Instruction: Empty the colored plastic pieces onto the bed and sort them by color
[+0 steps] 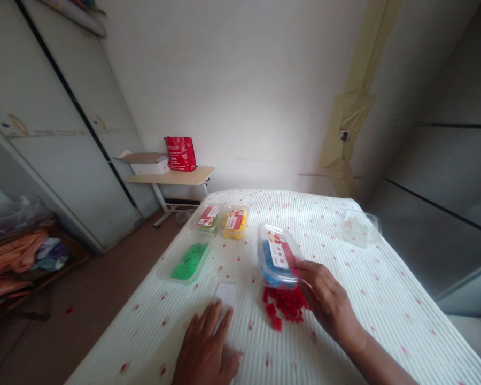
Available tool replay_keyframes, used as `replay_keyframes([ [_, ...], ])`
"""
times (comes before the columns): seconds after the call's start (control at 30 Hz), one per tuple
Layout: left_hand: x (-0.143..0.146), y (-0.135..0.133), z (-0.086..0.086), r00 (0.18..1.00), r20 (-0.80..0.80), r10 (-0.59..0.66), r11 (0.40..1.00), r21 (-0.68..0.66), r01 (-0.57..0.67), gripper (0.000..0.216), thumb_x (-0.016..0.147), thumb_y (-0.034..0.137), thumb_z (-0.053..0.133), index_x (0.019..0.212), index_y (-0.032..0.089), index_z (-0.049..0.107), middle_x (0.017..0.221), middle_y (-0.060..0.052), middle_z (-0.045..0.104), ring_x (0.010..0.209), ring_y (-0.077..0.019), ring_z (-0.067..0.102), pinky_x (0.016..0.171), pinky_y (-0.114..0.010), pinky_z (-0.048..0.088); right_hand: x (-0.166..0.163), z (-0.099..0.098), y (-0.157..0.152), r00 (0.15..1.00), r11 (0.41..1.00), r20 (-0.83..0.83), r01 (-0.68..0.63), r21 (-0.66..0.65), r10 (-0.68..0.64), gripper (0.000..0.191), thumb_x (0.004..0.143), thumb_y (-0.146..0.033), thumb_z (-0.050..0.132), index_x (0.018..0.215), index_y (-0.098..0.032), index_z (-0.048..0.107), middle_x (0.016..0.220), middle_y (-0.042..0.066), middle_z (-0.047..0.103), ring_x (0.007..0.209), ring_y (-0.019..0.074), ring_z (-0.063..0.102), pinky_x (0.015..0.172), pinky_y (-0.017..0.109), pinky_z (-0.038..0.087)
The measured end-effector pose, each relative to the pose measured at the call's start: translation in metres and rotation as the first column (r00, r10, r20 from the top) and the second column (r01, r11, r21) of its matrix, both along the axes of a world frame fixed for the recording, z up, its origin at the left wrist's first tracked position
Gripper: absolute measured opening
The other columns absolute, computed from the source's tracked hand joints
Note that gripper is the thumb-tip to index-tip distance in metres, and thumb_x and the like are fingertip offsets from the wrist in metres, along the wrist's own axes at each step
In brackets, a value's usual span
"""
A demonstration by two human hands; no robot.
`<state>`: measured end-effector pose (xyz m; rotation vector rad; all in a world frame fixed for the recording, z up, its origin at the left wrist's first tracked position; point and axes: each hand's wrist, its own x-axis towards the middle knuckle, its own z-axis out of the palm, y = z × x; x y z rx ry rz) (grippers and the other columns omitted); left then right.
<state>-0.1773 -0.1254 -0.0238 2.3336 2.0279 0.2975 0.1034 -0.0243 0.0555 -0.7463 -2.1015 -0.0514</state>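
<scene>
My right hand [331,302] grips the near right edge of a lidded clear plastic container [279,254] with blue pieces inside and a red and white label on top. Right below it, a heap of red building blocks [288,305] lies loose on the cloth, partly hidden by the container. My left hand [208,342] rests with fingers spread, its fingertips on a small white rectangle [226,295] that looks like a card or a lid label. Beyond that hand sits an uncovered clear container with green pieces [190,262].
Two labelled containers, one with yellow pieces [234,222] and one with light green pieces [206,217], stand at the far left of the table [324,214]. A clear plastic container [356,229] is at the far right. Behind, a side table [184,176] bears a red bag [180,154].
</scene>
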Motion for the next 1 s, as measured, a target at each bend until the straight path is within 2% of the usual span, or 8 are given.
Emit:
replay_keyframes([
  [0.23,0.009,0.036,0.010,0.995,0.077,0.066,0.997,-0.040,-0.063,0.059,0.078,0.041,0.053,0.132,0.018,0.047,0.143,-0.016,0.036,0.132,-0.0322,0.033,0.107,-0.053,0.025,-0.008,-0.001,-0.004,1.000,0.999,0.010,-0.011,0.043,0.011,0.025,0.087,-0.010,0.048,0.109,-0.018,0.056,0.106,0.012,0.064,0.101,0.0205,0.060,0.087,0.040,0.053],
  [0.37,0.017,0.058,0.025,0.900,0.434,0.046,0.992,0.083,-0.090,0.047,0.077,0.037,0.056,0.120,0.019,0.058,0.138,-0.013,0.046,0.130,-0.0303,0.037,0.110,-0.052,0.018,-0.007,-0.003,-0.005,1.000,0.999,0.008,-0.014,0.042,0.014,0.027,0.086,-0.009,0.048,0.111,-0.018,0.055,0.108,0.012,0.063,0.103,0.0206,0.059,0.089,0.041,0.052],
  [0.43,0.026,0.066,0.035,0.656,0.753,0.044,0.988,0.064,-0.139,0.039,0.078,0.040,0.055,0.111,0.020,0.063,0.129,-0.011,0.055,0.124,-0.0279,0.044,0.109,-0.047,0.024,-0.009,-0.005,-0.006,1.000,0.999,-0.003,-0.021,0.029,0.021,0.027,0.085,-0.008,0.049,0.111,-0.017,0.055,0.110,0.013,0.062,0.106,0.0208,0.058,0.089,0.040,0.052],
  [0.5,0.038,0.073,0.046,0.216,0.971,0.099,0.994,-0.085,-0.075,0.041,0.081,0.047,0.052,0.108,0.019,0.064,0.117,-0.011,0.063,0.114,-0.0269,0.053,0.102,-0.044,0.035,-0.014,-0.006,-0.009,0.999,0.999,-0.022,-0.035,0.017,0.035,0.026,0.085,-0.007,0.049,0.109,-0.016,0.055,0.110,0.013,0.062,0.107,0.0209,0.057,0.090,0.039,0.051],
  [0.57,0.051,0.080,0.057,-0.233,0.949,0.211,0.974,-0.182,0.137,0.047,0.083,0.052,0.047,0.110,0.017,0.063,0.110,-0.012,0.066,0.107,-0.0270,0.057,0.096,-0.044,0.041,-0.022,-0.007,-0.011,0.998,0.999,-0.038,-0.042,0.013,0.042,0.025,0.085,-0.008,0.049,0.108,-0.016,0.055,0.111,0.013,0.062,0.108,0.0208,0.056,0.091,0.040,0.050],
  [0.63,0.061,0.087,0.064,-0.519,0.798,0.307,0.936,-0.154,0.317,0.052,0.083,0.056,0.045,0.112,0.016,0.062,0.106,-0.012,0.068,0.104,-0.0276,0.059,0.092,-0.044,0.043,-0.032,-0.008,-0.012,0.999,0.999,-0.034,-0.039,0.020,0.040,0.026,0.086,-0.009,0.048,0.109,-0.017,0.055,0.111,0.012,0.062,0.109,0.0204,0.056,0.092,0.040,0.050],
  [0.77,0.068,0.099,0.066,-0.726,0.595,0.344,0.914,-0.034,0.405,0.051,0.080,0.055,0.050,0.109,0.015,0.064,0.104,-0.011,0.069,0.102,-0.0290,0.060,0.090,-0.045,0.044,-0.049,-0.009,-0.011,1.000,0.998,0.002,-0.023,0.051,0.023,0.026,0.086,-0.009,0.047,0.110,-0.019,0.054,0.111,0.011,0.062,0.108,0.0196,0.056,0.093,0.041,0.048],
  [1.0,0.063,0.105,0.043,-0.769,0.564,0.302,0.952,-0.135,0.275,0.045,0.070,0.043,0.066,0.105,0.015,0.066,0.098,-0.010,0.071,0.099,-0.0289,0.062,0.087,-0.041,0.047,-0.076,-0.007,-0.015,0.994,0.994,0.077,0.080,-0.070,-0.074,0.023,0.082,-0.029,0.059,0.102,-0.018,0.057,0.110,0.013,0.061,0.103,0.0253,0.054,0.091,0.047,0.046],
])
